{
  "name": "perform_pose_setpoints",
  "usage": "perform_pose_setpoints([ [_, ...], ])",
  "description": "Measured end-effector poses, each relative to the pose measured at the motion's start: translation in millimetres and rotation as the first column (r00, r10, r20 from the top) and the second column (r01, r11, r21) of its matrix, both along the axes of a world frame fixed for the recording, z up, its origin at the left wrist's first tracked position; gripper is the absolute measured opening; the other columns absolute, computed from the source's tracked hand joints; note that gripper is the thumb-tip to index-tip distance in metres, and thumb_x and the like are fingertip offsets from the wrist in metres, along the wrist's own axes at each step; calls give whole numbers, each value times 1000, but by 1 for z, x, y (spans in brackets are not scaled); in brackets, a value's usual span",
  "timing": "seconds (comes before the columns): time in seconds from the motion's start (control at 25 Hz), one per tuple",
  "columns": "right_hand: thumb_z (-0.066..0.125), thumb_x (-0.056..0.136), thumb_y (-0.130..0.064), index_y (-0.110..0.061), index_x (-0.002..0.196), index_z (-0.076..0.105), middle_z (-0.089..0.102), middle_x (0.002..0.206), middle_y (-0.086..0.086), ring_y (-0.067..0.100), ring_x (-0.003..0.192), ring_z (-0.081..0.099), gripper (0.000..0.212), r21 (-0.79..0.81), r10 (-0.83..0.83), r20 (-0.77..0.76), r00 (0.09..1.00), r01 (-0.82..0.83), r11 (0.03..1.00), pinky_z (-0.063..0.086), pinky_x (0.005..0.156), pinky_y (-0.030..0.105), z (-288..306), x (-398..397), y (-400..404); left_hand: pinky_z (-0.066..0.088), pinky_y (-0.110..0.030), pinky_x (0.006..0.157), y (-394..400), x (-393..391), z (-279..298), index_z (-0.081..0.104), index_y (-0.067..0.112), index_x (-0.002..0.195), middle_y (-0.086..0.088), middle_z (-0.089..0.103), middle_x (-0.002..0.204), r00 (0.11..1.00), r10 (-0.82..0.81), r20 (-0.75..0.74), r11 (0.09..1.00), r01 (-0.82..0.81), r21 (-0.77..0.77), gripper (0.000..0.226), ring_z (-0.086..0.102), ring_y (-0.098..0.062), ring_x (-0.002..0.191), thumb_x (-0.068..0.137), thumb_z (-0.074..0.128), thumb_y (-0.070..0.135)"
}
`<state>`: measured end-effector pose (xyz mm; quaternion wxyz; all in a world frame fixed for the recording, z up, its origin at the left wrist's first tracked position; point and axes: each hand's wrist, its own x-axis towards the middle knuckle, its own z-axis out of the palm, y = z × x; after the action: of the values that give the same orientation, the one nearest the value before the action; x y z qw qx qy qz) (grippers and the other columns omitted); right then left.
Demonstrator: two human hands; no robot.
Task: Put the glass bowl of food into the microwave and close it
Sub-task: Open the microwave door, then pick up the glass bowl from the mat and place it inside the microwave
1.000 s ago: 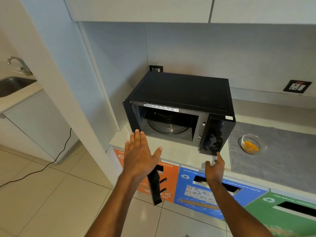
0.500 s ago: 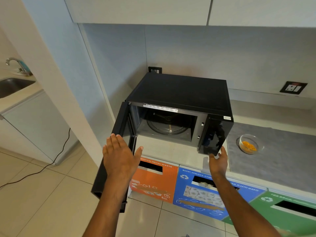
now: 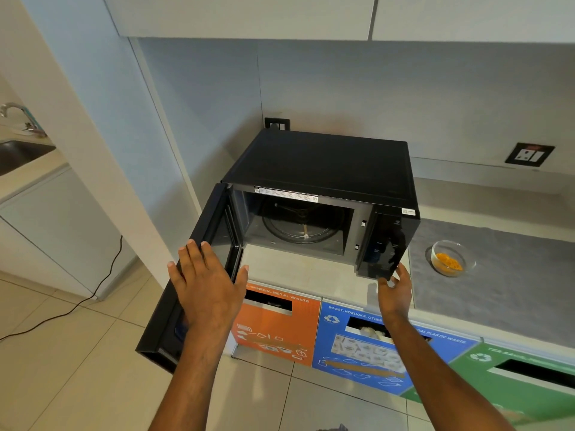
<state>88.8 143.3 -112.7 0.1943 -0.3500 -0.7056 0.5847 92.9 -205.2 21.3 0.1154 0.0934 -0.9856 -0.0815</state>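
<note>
The left hand is spread flat with fingers splayed, holding nothing, over the swung-out microwave door. The right hand is open too, fingertips at the lower front corner of the black microwave, gripping nothing. The glass bowl of food sits on the grey mat on the table, right of the microwave, apart from both hands.

Below the counter stood an orange bin, a blue bin and a green bin, while a wall socket, a grey mat and a sink with its tap showed elsewhere.
</note>
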Motion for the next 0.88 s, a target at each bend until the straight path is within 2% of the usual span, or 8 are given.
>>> perform_pose_setpoints([
  [0.08, 65, 98, -7, -11, 154, 42, 49, 156, 15, 36, 141, 52, 61, 3, 5, -4, 1000, -5, 1000, 46, 115, 53, 0, 3, 5, -15, -54, 121, 15, 1, -2, 20, 14, 161, -15, 10, 171, 996, -75, -48, 997, 76, 10, 88, 2, -32, 160, 95, 48, 65],
  [0.2, 63, 98, -3, -7, 149, 47, 53, 151, 16, 34, 138, 54, 54, 31, 21, -17, 1000, -20, 999, 46, 116, 48, -1, 9, 19, -22, -50, 119, 55, -1, -14, 27, 22, 159, -6, 20, 170, 966, -259, 10, 958, 256, 127, 78, 13, -23, 159, 96, 40, 66],
  [0.32, 61, 99, -3, -5, 142, 53, 58, 143, 16, 32, 131, 57, 45, 36, -3, -13, 1000, 3, 999, 49, 111, 42, -1, 16, 36, -12, -46, 124, 113, 0, -34, 33, 28, 156, 4, 38, 163, 882, -466, 75, 841, 415, 347, 74, 31, -15, 152, 94, 35, 70],
  [0.48, 61, 100, -11, -8, 131, 59, 64, 127, 16, 33, 118, 63, 31, 31, -27, -41, 999, 28, 999, 52, 102, 41, 1, 22, 67, 1, -46, 127, 197, -4, -69, 34, 32, 154, 8, 45, 158, 668, -730, 143, 648, 612, 453, 78, 38, -11, 148, 90, 28, 76],
  [0.52, 60, 100, -12, -9, 129, 59, 66, 124, 16, 33, 114, 64, 29, 22, -38, -36, 999, 39, 999, 54, 99, 41, 0, 23, 78, 7, -44, 127, 218, -8, -78, 34, 32, 154, 8, 45, 158, 626, -762, 168, 617, 622, 482, 78, 38, -13, 147, 90, 29, 76],
  [0.64, 59, 98, -9, -7, 121, 64, 69, 113, 21, 34, 99, 66, 23, -22, -97, -21, 995, 96, 995, 53, 78, 16, 1, 27, 117, 33, -33, 115, 287, -21, -101, 36, 33, 153, 6, 47, 157, 550, -809, 206, 552, 591, 589, 78, 43, -16, 144, 88, 34, 77],
  [0.76, 58, 94, -1, 4, 103, 64, 68, 104, 30, 44, 99, 63, 13, -8, -154, 15, 988, 154, 988, 49, 79, 35, -1, 24, 163, 38, -26, 108, 355, -32, -119, 37, 35, 153, 7, 46, 157, 508, -832, 222, 492, 491, 719, 73, 46, -11, 142, 90, 42, 73],
  [0.88, 58, 91, 5, 3, 92, 63, 63, 91, 24, 35, 86, 58, 6, -2, -189, 41, 981, 189, 982, 46, 78, 38, -1, 18, 200, 45, -30, 107, 410, -47, -130, 41, 29, 152, 0, 53, 153, 573, -791, 214, 457, 322, 829, 63, 53, -15, 136, 97, 55, 57],
])
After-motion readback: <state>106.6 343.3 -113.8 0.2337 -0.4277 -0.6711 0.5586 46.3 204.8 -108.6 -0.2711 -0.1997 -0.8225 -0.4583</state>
